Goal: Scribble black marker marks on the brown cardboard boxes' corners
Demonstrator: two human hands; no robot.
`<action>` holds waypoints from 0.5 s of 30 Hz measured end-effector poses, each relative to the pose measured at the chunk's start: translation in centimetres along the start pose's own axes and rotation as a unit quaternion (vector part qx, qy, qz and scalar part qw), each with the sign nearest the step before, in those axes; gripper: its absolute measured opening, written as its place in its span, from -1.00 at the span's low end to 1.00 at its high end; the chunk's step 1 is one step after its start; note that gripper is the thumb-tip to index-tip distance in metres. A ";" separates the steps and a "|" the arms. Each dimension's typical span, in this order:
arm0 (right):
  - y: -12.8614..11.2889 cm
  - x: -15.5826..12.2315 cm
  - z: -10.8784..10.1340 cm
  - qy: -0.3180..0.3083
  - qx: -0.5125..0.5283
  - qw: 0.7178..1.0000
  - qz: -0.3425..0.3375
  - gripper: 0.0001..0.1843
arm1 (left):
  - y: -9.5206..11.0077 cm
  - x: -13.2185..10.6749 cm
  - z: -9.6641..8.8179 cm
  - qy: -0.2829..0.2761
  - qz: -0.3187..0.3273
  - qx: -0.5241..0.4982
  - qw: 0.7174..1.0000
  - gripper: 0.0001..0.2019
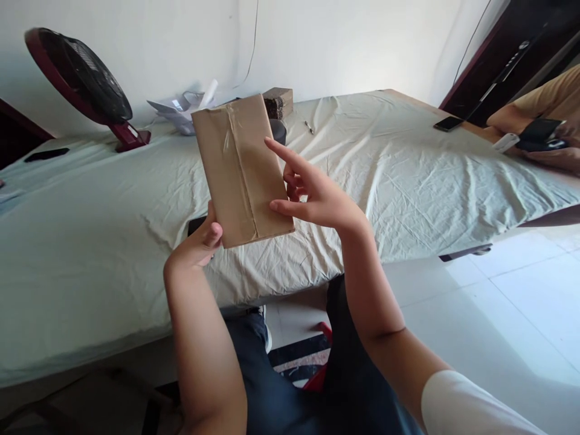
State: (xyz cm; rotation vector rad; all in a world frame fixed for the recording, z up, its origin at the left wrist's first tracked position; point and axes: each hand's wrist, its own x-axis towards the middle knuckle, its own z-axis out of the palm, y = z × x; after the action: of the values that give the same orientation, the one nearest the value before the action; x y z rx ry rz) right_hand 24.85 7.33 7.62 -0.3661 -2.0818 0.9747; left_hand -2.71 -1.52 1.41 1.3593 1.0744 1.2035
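A brown cardboard box [242, 175], with clear tape along its middle seam, is held up tilted above the cloth-covered table. My left hand [199, 241] grips its lower left corner, thumb at the side and the other fingers mostly hidden behind. At the right edge, my right hand [312, 193] lays its thumb on the front face. Its index finger stretches towards the upper right edge, and the remaining fingers curl against the side. Partly hidden by the box, a dark flat object [196, 226] shows near my left hand.
A dark red fan [86, 78] stands at the back left near crumpled white plastic [181, 112]. Behind the box sits a brown block-shaped object [280, 103]. A phone [448, 123] lies at the far right, where another person's hands [555, 154] hold a dark object. Wrinkled pale cloth [408, 181] covers the table.
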 end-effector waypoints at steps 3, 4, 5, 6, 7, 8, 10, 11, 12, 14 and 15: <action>0.2 0.2 0.1 0.012 0.024 1.000 -0.003 0.03 | 0.3 0.6 0.9 0.026 0.032 -0.057 0.998 0.08; 0.3 0.3 0.2 0.020 0.025 0.999 -0.004 0.04 | 0.5 0.8 1.1 0.037 0.039 -0.067 0.996 0.06; 0.5 0.3 0.2 0.026 0.025 0.999 -0.004 0.04 | 0.5 1.0 1.2 0.048 0.045 -0.072 0.995 0.04; 0.7 0.3 0.1 0.029 0.024 0.999 -0.001 0.05 | 0.6 1.2 1.3 0.059 0.051 -0.073 0.994 0.01; 0.9 0.3 0.1 0.030 0.024 0.999 0.005 0.06 | 0.6 1.3 1.2 0.071 0.057 -0.073 0.993 -0.02; 1.2 0.3 0.1 0.030 0.026 0.999 0.015 0.08 | 0.5 1.4 1.1 0.082 0.062 -0.073 0.992 -0.05; 1.6 0.3 -0.1 0.030 0.033 0.998 0.041 0.11 | 0.3 1.3 0.8 0.100 0.071 -0.073 0.990 -0.10; 1.8 0.3 -0.2 0.032 0.040 0.997 0.057 0.11 | 0.2 1.1 0.6 0.104 0.070 -0.074 0.989 -0.12; 2.1 0.3 -0.2 0.037 0.051 0.995 0.076 0.09 | 0.1 0.9 0.4 0.106 0.064 -0.076 0.989 -0.13; 2.9 0.4 -0.3 0.049 0.089 0.987 0.126 0.02 | 0.0 0.5 0.2 0.112 0.046 -0.080 0.989 -0.14; 3.5 0.4 -0.2 0.055 0.117 0.979 0.156 -0.01 | -0.1 0.4 0.2 0.115 0.037 -0.080 0.989 -0.13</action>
State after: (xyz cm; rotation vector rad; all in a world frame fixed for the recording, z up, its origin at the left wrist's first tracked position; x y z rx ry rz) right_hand 24.47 9.95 5.34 -0.6206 -1.8169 1.3390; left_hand -2.49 -1.18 1.39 1.1660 1.0681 1.4978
